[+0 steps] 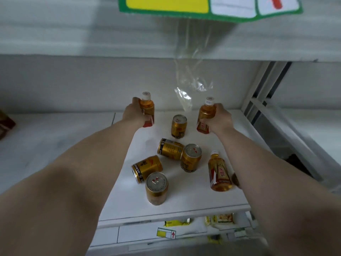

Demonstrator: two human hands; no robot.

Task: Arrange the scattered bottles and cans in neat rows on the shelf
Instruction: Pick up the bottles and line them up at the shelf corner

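Observation:
My left hand (134, 112) grips an upright amber bottle (147, 106) with a white cap at the back left of the white shelf (184, 200). My right hand (219, 118) holds a second amber bottle (206, 115), also upright, at the back right. A third bottle (219, 172) lies on its side near my right forearm. Between my arms are gold cans: one upright at the back (178, 126), one upright in the middle (191, 157), one upright at the front (156, 188). Two cans lie on their sides (170, 148) (146, 168).
A clear plastic bag (190, 85) hangs down from the shelf above, between the two held bottles. A green and yellow price sign (203, 8) juts out overhead. A white upright frame (262, 89) bounds the shelf on the right. Yellow packets (219, 219) lie on the shelf below.

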